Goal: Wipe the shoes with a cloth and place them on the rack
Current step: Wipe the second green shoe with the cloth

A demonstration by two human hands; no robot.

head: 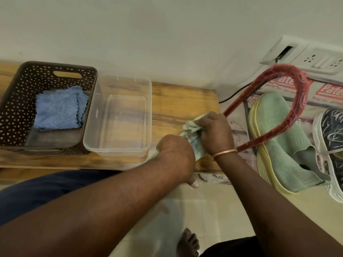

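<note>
While the right hand [216, 133] bunches the pale cloth [191, 126] and the left hand [175, 153] curls round what seems a pale green shoe [197, 152] at the bench [176, 101] edge (2 other shoes [274, 138] lie to the right), a loosened grip could drop it onto the floor.

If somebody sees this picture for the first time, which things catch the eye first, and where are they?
In the middle, the left hand and the right hand grip a pale green cloth at the edge of a wooden bench. On the right lies a green shoe with a yellow sole, partly behind a red handle. On the left, blue cloths lie in a brown basket.
</note>
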